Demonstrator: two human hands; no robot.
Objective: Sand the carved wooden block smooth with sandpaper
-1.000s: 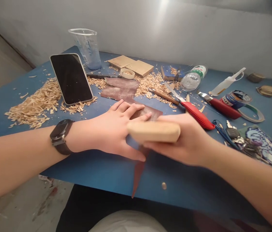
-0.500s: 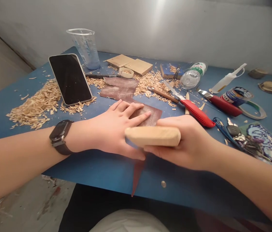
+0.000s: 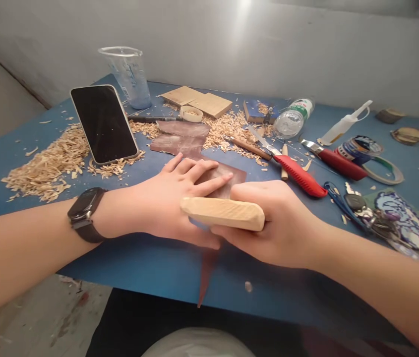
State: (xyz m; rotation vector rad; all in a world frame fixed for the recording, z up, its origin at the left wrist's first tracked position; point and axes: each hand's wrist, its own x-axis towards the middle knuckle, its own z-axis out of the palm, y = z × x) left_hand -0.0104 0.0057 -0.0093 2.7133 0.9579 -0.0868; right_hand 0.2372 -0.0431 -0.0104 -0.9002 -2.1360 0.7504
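My left hand (image 3: pixel 179 201) lies flat with its fingers spread, pressing on a sheet of reddish-brown sandpaper (image 3: pixel 233 174) on the blue table. A black watch is on that wrist. My right hand (image 3: pixel 269 218) grips a pale carved piece of wood (image 3: pixel 224 213) with a bevelled edge, held on edge over the sandpaper beside my left thumb. Its underside is hidden, so I cannot tell whether it touches the paper. More torn sandpaper pieces (image 3: pixel 179 136) lie beyond my left fingertips, dusted pale.
A phone (image 3: pixel 104 124) stands propped among wood shavings (image 3: pixel 49 161). Behind it is a plastic cup (image 3: pixel 129 77). To the right lie a red-handled knife (image 3: pixel 300 176), a second red-handled knife (image 3: pixel 343 163), a plastic bottle (image 3: pixel 294 118), a glue bottle (image 3: pixel 343 126) and keys (image 3: pixel 356 202).
My right hand and the piece of wood have shifted a little left, towards my left hand. My left hand stays flat on the sandpaper. The whole view has moved slightly.
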